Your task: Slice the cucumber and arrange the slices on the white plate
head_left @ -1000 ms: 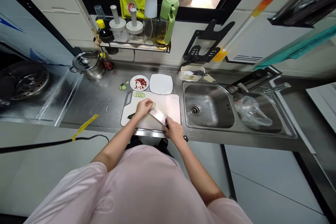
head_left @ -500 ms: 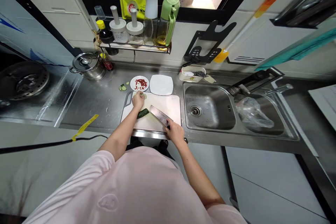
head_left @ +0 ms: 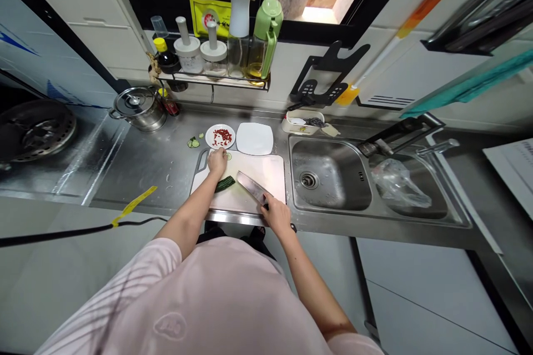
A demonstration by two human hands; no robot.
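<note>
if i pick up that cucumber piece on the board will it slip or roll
The cucumber piece is probably firm, not floppy, since it lies straight on the cutting board. Any cut surface is likely wet, so it may slip in the fingers, and its long rounded shape could roll slightly if pushed.

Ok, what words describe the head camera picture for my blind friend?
A person's right hand grips a cleaver over a white cutting board, and the left hand rests beside a cucumber slice. A cucumber piece lies between them.

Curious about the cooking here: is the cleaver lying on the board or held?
Held: the right hand grips the cleaver by its handle.
</note>
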